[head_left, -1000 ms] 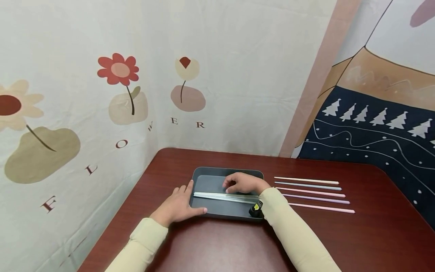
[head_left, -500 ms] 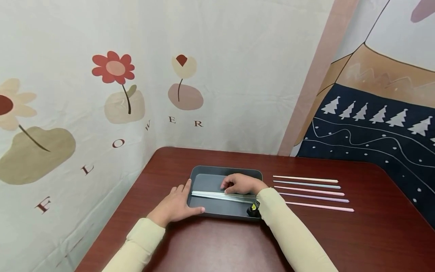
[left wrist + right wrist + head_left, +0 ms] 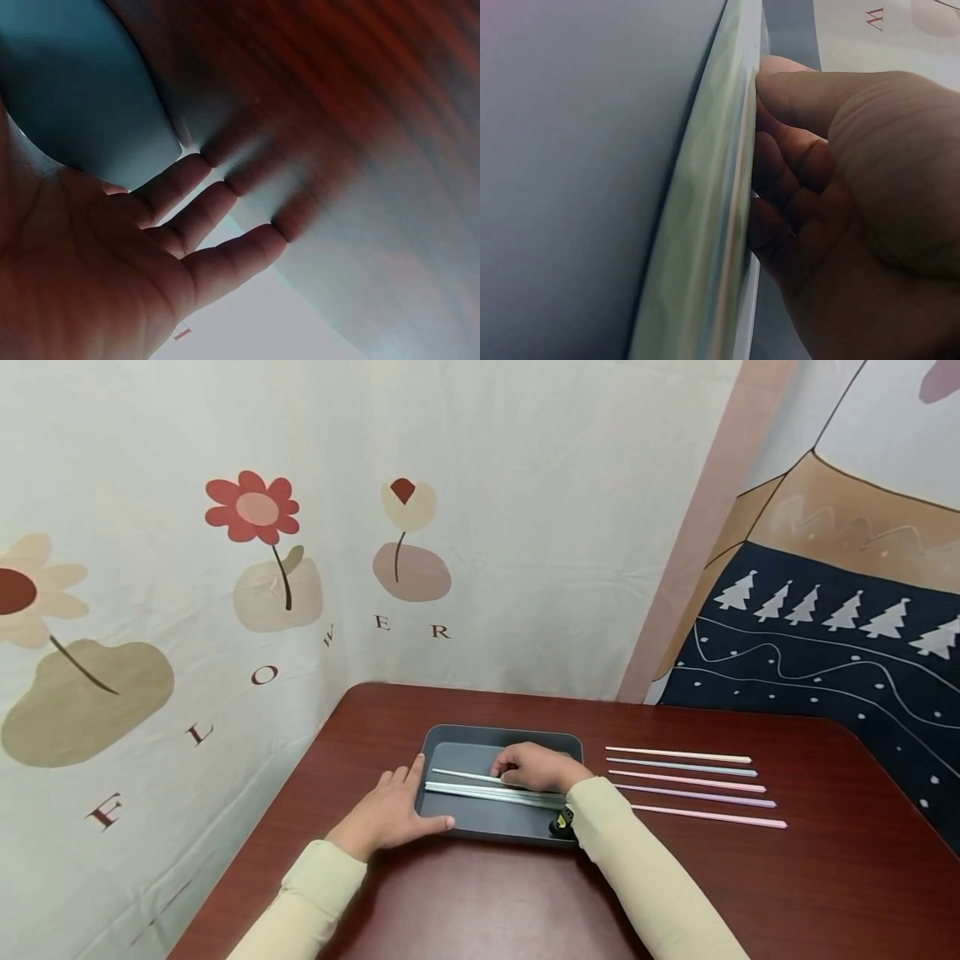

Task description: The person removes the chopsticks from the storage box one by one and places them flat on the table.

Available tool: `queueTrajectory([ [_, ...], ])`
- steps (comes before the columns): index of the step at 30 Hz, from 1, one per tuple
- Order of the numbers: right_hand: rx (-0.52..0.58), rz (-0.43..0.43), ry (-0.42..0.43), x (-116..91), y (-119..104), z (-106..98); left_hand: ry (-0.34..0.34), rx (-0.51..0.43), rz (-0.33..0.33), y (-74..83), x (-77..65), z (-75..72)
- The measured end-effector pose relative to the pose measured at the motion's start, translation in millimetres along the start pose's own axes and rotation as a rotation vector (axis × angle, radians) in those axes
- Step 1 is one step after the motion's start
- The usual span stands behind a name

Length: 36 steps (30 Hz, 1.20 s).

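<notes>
A dark grey rectangular tray (image 3: 495, 823) stands on the table. My left hand (image 3: 388, 812) rests with spread, fairly straight fingers at its left edge, thumb along the front-left corner. In the left wrist view three fingertips (image 3: 259, 240) reach to the tabletop beside the tray wall (image 3: 82, 90). Inside the tray lies a bunch of pale chopsticks (image 3: 483, 792). Just behind it, my right hand (image 3: 538, 766) pinches a single pale chopstick (image 3: 461, 774) that stands apart from the bunch. The right wrist view has the bunch (image 3: 697, 225) close in front of the curled fingers, hiding most of what they hold.
Right of the tray, several coloured chopsticks lie spaced in a row: cream (image 3: 678, 754), blue (image 3: 690, 767), pink (image 3: 697, 782), purple (image 3: 712, 797) and another pink one (image 3: 720, 817). The red-brown table (image 3: 480, 893) meets a printed cloth wall (image 3: 525, 610) behind.
One pale chopstick has come away from the bunch toward the back of the tray, pinched in my right hand. The left hand has stayed at the tray's left edge.
</notes>
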State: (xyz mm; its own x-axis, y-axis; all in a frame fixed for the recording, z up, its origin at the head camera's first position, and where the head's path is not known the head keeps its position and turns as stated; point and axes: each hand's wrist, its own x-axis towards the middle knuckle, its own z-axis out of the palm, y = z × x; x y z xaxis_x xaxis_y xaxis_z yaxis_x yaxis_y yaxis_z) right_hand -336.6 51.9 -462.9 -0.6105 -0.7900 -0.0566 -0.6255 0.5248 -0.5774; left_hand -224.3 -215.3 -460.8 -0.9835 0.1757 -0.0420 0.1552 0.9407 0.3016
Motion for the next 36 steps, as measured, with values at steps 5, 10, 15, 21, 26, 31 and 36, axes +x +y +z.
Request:
queueTrajectory([
  [5,0.026,0.020,0.016,-0.6,-2.2,0.9,-0.002,0.004,0.012,-0.5,-0.9,0.0],
  [10,0.018,0.000,0.012,0.6,-1.9,0.8,-0.003,0.001,0.015,-0.9,-1.2,-1.5],
  [15,-0.001,0.009,0.019,1.6,-0.6,2.2,-0.001,0.000,0.025,-1.8,-1.1,-1.4],
  [21,0.002,0.016,0.025,1.7,-0.6,4.3,-0.002,-0.003,0.020,-1.6,-1.7,-0.8],
  [26,-0.018,0.013,0.024,2.4,0.0,5.7,-0.008,-0.006,0.004,-1.0,-2.2,0.1],
  [31,-0.018,0.005,0.033,1.8,0.4,3.3,-0.007,-0.005,0.011,-1.0,-2.0,0.4],
  [36,0.013,0.016,0.065,-0.2,1.5,-1.3,-0.005,-0.005,0.031,-2.2,-0.1,-0.4],
])
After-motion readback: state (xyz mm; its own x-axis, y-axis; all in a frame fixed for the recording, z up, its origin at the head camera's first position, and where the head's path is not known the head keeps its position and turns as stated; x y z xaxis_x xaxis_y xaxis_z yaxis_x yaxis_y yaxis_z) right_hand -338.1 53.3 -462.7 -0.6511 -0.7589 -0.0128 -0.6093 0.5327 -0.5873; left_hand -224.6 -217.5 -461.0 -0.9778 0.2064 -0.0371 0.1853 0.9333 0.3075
